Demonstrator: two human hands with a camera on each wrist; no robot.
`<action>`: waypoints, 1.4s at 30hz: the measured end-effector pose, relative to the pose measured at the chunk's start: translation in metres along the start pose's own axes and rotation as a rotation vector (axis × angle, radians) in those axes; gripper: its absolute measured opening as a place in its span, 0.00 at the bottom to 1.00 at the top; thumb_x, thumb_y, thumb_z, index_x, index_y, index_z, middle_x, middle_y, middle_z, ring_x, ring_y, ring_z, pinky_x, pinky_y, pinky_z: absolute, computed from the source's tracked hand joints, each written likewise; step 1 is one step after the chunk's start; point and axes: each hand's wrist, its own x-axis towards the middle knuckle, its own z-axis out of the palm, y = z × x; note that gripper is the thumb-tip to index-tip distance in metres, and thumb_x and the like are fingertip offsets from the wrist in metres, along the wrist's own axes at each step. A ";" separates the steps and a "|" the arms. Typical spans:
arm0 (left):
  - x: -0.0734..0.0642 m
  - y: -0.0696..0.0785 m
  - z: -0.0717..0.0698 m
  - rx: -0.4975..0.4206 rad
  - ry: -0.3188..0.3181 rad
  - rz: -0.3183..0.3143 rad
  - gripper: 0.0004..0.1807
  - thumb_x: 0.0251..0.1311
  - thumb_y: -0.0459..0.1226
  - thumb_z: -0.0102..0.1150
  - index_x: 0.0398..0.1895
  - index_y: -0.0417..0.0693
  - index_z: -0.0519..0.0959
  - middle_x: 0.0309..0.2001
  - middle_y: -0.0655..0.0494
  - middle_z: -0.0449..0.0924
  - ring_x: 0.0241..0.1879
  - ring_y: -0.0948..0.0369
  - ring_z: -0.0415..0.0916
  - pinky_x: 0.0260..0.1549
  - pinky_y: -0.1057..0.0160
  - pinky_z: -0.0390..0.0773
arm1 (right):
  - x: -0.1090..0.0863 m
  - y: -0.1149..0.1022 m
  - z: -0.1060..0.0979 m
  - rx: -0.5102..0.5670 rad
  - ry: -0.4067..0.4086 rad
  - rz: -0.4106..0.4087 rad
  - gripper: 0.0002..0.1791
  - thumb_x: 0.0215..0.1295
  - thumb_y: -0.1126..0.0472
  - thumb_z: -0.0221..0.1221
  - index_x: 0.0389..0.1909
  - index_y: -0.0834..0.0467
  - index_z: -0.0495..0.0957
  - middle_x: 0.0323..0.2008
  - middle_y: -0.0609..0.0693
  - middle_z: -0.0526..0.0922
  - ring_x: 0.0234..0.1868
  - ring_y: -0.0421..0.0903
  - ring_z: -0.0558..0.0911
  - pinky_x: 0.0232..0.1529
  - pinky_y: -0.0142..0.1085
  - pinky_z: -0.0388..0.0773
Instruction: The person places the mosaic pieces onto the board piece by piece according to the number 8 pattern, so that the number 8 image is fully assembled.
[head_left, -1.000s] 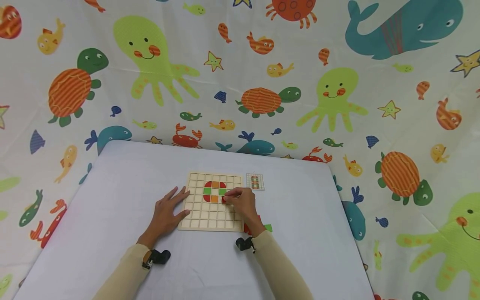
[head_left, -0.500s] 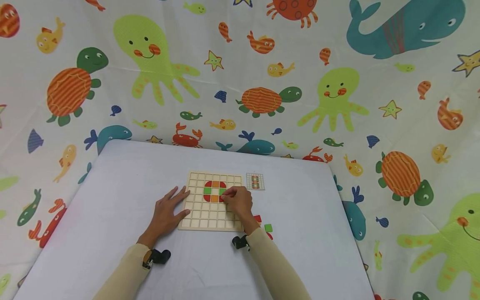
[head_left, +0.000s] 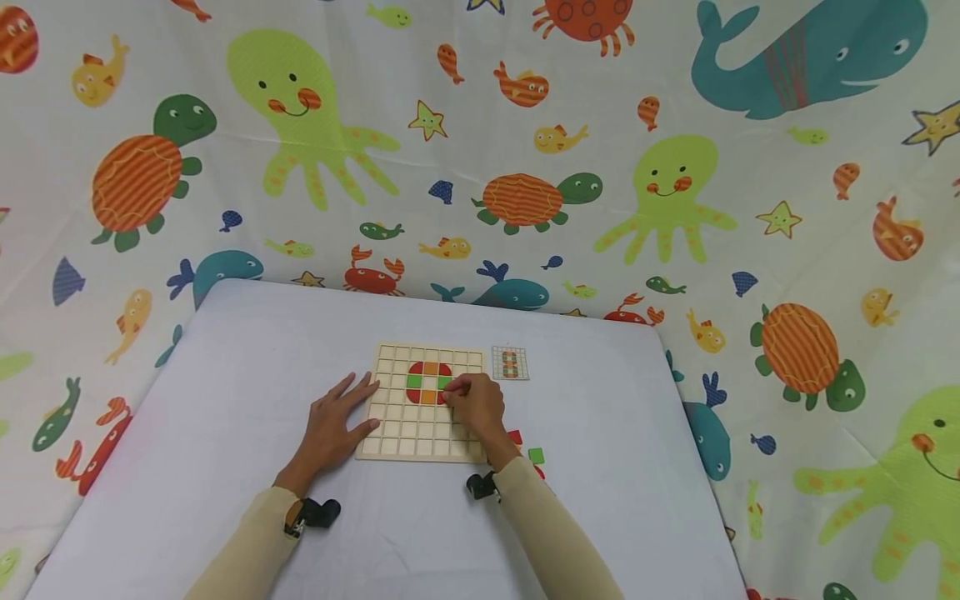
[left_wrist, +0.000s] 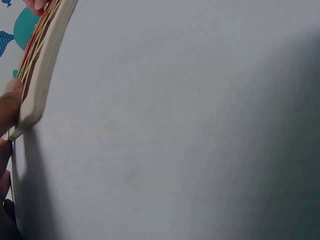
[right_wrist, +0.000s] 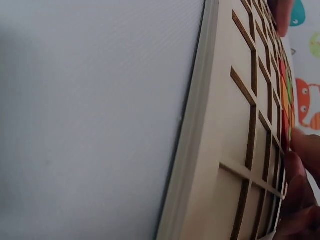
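A pale wooden grid board [head_left: 405, 433] lies on the white table. Near its middle, tiles form a ring: red rounded corners, an orange tile [head_left: 431, 367] at top and another at bottom, a green tile [head_left: 414, 382] on each side. My right hand [head_left: 480, 408] reaches over the board's right side, bent thumb and fingertips at the red corner tile [head_left: 442, 398] on the lower right, partly covering it. In the right wrist view, thumb and fingers [right_wrist: 306, 150] meet beside that tile. My left hand [head_left: 333, 425] rests spread against the board's left edge, thumb and fingertips touching the frame.
A small pattern card [head_left: 510, 363] with a gridded picture lies right of the board. Loose tiles lie near my right wrist: a red one [head_left: 515, 437], a green one [head_left: 536, 456] and another red one [head_left: 540, 472]. A sea-animal curtain [head_left: 450, 167] hangs behind the table.
My right hand has moved slightly left and brought the red corner tile into its cell at the ring's lower right. The left hand has stayed still.
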 end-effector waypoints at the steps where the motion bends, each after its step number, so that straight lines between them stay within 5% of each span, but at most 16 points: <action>1: 0.000 0.000 0.000 0.001 0.002 0.002 0.40 0.63 0.39 0.74 0.78 0.47 0.71 0.81 0.42 0.64 0.82 0.38 0.54 0.69 0.30 0.57 | -0.001 0.000 -0.001 0.006 -0.008 -0.003 0.04 0.64 0.55 0.75 0.30 0.48 0.90 0.26 0.41 0.88 0.29 0.39 0.81 0.32 0.35 0.70; 8: 0.001 0.000 0.000 0.004 -0.010 -0.005 0.40 0.63 0.39 0.74 0.78 0.48 0.70 0.81 0.43 0.64 0.83 0.38 0.53 0.70 0.30 0.56 | -0.005 0.005 -0.008 0.067 -0.025 0.010 0.01 0.63 0.57 0.75 0.34 0.48 0.92 0.30 0.41 0.88 0.35 0.41 0.81 0.38 0.36 0.74; 20: 0.001 0.001 0.001 -0.001 0.000 -0.004 0.39 0.64 0.39 0.73 0.78 0.47 0.71 0.81 0.42 0.64 0.82 0.38 0.53 0.69 0.29 0.56 | -0.015 0.034 -0.037 0.160 0.016 -0.060 0.02 0.65 0.58 0.74 0.37 0.50 0.91 0.32 0.44 0.89 0.29 0.44 0.78 0.30 0.35 0.76; 36: 0.002 0.000 0.001 0.013 -0.015 -0.011 0.40 0.64 0.39 0.73 0.79 0.48 0.70 0.82 0.44 0.63 0.83 0.39 0.53 0.70 0.30 0.55 | -0.033 0.081 -0.078 0.132 0.085 0.038 0.03 0.63 0.59 0.75 0.37 0.50 0.92 0.33 0.45 0.90 0.30 0.45 0.76 0.29 0.33 0.74; 42: 0.001 -0.001 0.001 0.012 -0.022 -0.017 0.40 0.64 0.39 0.73 0.79 0.48 0.69 0.82 0.44 0.62 0.83 0.39 0.52 0.70 0.30 0.55 | -0.043 0.094 -0.087 0.122 0.054 0.085 0.04 0.64 0.60 0.74 0.39 0.49 0.92 0.34 0.47 0.88 0.33 0.46 0.77 0.31 0.33 0.75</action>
